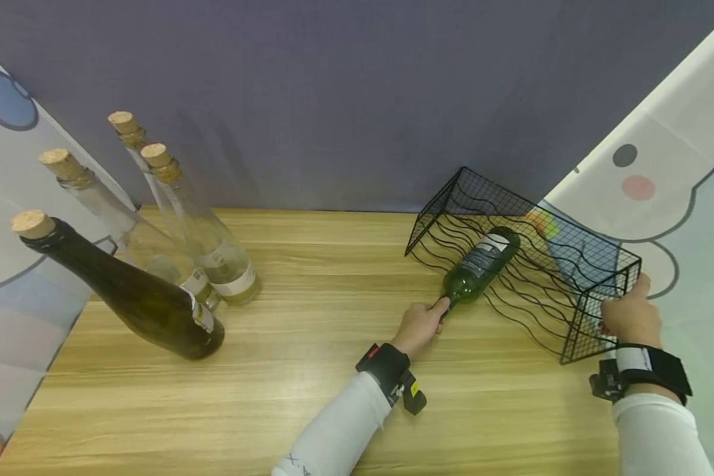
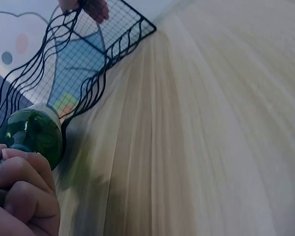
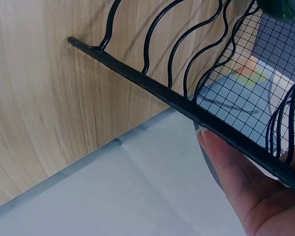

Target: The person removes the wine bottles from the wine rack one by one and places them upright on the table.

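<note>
A black wire wine rack (image 1: 529, 277) with wavy rails stands at the right of the wooden table. Across its rails lies a green glass bottle (image 1: 478, 264) with a dark label, its base toward the back. My left hand (image 1: 419, 327) grips this bottle by the neck; in the left wrist view the curled fingers (image 2: 27, 191) hide most of the neck. At the rack's right end, my right hand (image 1: 633, 314) holds the mesh side panel. The right wrist view has the thumb (image 3: 228, 167) against the black frame bar (image 3: 157, 91), with the other fingers partly hidden.
On the left stand a dark corked bottle (image 1: 143, 304) and several clear corked bottles, one of them a clear bottle (image 1: 214, 244) in front. A grey-blue wall (image 1: 333, 106) rises behind the table (image 1: 309, 284). Printed cloth (image 1: 678, 158) hangs on the right.
</note>
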`<action>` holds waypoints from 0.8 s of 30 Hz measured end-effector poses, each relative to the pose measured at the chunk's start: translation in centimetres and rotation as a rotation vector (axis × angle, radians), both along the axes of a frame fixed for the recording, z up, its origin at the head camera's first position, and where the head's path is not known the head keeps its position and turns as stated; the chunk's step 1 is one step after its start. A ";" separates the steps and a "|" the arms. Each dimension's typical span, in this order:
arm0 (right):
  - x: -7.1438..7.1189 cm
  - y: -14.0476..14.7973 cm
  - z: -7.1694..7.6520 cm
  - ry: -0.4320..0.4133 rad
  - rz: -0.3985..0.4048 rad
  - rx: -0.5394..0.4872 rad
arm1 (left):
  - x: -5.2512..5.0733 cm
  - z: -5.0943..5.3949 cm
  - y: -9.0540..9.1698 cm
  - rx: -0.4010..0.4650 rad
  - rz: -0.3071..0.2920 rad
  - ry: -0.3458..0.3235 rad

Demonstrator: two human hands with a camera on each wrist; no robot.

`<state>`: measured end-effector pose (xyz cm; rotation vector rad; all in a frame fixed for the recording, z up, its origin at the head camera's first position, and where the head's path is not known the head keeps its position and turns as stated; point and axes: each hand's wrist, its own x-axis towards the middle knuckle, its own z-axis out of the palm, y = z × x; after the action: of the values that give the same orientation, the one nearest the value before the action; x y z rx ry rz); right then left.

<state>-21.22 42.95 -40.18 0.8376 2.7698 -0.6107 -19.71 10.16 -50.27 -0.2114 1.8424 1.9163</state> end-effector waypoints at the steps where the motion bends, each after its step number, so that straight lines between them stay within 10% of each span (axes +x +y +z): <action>1: 0.0 0.0 0.0 0.002 0.000 0.004 | -0.1 0.0 -0.1 0.001 0.002 -0.001; 11: -0.1 0.0 -0.4 0.023 0.003 0.007 | -0.4 0.2 -0.2 -0.168 -0.135 0.062; 24: -0.1 -0.2 -0.4 0.023 -0.033 -0.005 | -1.0 0.8 0.0 0.001 -0.205 -0.004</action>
<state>-21.28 42.71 -40.62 0.8823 2.7789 -0.6366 -20.75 10.18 -49.46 -0.0240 1.7852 1.7747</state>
